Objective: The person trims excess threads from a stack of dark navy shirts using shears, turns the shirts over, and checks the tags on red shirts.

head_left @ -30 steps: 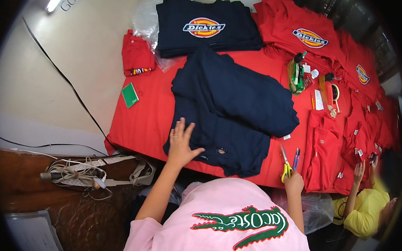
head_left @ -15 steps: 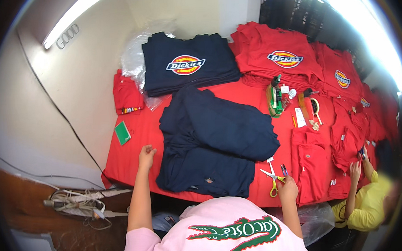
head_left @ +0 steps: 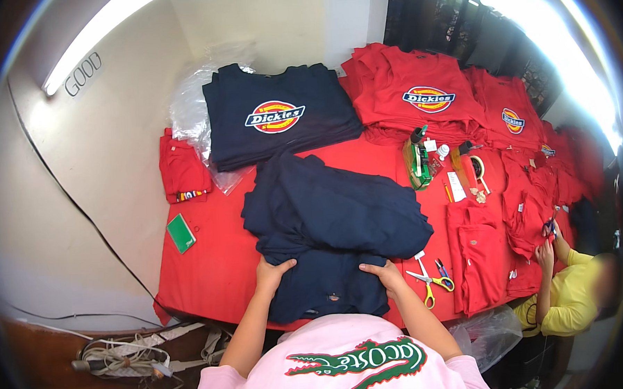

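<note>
Both my hands press flat on the navy shirt pile [head_left: 330, 225], left hand [head_left: 271, 273] and right hand [head_left: 384, 275] at its near edge, fingers spread, gripping nothing. Scissors [head_left: 426, 283] lie just right. Soft, floppy cloth; best lifted from underneath.

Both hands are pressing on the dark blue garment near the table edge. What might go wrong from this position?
1. The navy garment under the left hand and right hand lies at the table's front edge; it may slide off.
2. The yellow-handled scissors lie close beside the right hand; a sideways sweep might hit them.
3. The loose navy pile overlapping it may get dragged along.
</note>
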Demonstrator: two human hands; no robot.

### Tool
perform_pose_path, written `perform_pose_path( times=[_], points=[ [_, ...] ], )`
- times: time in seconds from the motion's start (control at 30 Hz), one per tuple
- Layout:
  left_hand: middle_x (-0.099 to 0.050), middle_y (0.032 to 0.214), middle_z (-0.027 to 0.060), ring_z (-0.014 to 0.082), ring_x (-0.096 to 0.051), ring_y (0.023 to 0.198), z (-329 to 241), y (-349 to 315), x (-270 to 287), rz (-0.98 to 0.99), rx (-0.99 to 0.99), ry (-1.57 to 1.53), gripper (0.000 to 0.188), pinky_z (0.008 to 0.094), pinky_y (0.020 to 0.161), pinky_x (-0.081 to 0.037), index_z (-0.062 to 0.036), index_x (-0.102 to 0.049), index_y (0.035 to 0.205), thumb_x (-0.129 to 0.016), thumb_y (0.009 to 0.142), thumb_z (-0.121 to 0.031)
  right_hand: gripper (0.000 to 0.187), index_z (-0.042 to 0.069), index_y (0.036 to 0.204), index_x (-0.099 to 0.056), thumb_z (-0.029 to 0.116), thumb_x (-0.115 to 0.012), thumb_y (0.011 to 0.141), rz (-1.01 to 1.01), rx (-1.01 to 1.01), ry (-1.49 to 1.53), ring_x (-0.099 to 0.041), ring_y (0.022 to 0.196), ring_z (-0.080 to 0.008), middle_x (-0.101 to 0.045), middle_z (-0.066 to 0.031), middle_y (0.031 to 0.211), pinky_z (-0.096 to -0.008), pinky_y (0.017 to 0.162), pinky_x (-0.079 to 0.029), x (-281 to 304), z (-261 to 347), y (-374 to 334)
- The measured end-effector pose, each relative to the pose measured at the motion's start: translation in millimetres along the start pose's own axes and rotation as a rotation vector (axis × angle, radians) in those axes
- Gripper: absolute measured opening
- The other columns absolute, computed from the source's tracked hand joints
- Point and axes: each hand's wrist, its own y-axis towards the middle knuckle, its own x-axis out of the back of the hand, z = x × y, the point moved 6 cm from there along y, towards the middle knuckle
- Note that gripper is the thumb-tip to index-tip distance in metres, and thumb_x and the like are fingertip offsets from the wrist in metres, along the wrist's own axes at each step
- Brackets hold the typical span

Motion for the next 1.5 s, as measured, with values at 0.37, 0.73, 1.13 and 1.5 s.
perform_pose_path(
  times=[0.37, 0.73, 1.13, 1.5],
  points=[
    [-0.073, 0.129, 0.0190, 0.0320, -0.072, 0.117, 101, -110, 14, 0.494, 0.642, -0.701, 0.056, 0.0461, 0.109, -0.055, 0.0033, -0.067, 0.134, -0.074, 0.087, -0.027, 0.066, 0.000, 0.141, -0.059, 0.010, -0.084, 0.081, 0.228, -0.147, -0.055, -0.072, 0.115, -0.0293, -0.071, -0.0155, 0.127, -0.0419, 0.101, -0.059, -24, -16, -48],
    [-0.077, 0.120, 0.0171, 0.0334, -0.073, 0.113, 165, -282, -20, 0.317, 0.562, -1.000, 0.050, 0.0470, 0.106, -0.056, 0.0007, -0.071, 0.126, -0.071, 0.084, -0.028, 0.103, 0.012, 0.159, -0.046, 0.072, -0.077, 0.081, 0.528, -0.242, 0.741, -0.045, 0.149, -0.0389, -0.051, -0.0155, 0.160, -0.0591, 0.124, -0.033, 46, -171, -168],
    [-0.060, 0.149, 0.0143, 0.0319, -0.053, 0.140, 144, -466, -178, 0.537, 0.696, -0.812, 0.060, 0.0515, 0.119, -0.041, -0.0030, -0.057, 0.145, -0.071, 0.095, -0.032, 0.052, -0.002, 0.128, -0.068, 0.031, -0.080, 0.089, 0.307, -0.275, 0.444, -0.075, 0.100, -0.0308, -0.076, -0.0158, 0.116, -0.0405, 0.089, -0.062, 94, -187, -267],
    [-0.076, 0.105, 0.0067, 0.0139, -0.069, 0.097, 156, -539, -48, 0.603, 0.542, 0.103, 0.031, 0.0295, 0.087, -0.054, 0.0016, -0.072, 0.123, -0.069, 0.104, -0.022, 0.030, 0.005, 0.109, -0.075, 0.020, -0.071, 0.083, 0.711, 0.990, -1.049, -0.072, 0.102, -0.0429, -0.076, -0.0215, 0.105, -0.0472, 0.093, -0.057, 72, -143, -349]
  ],
)
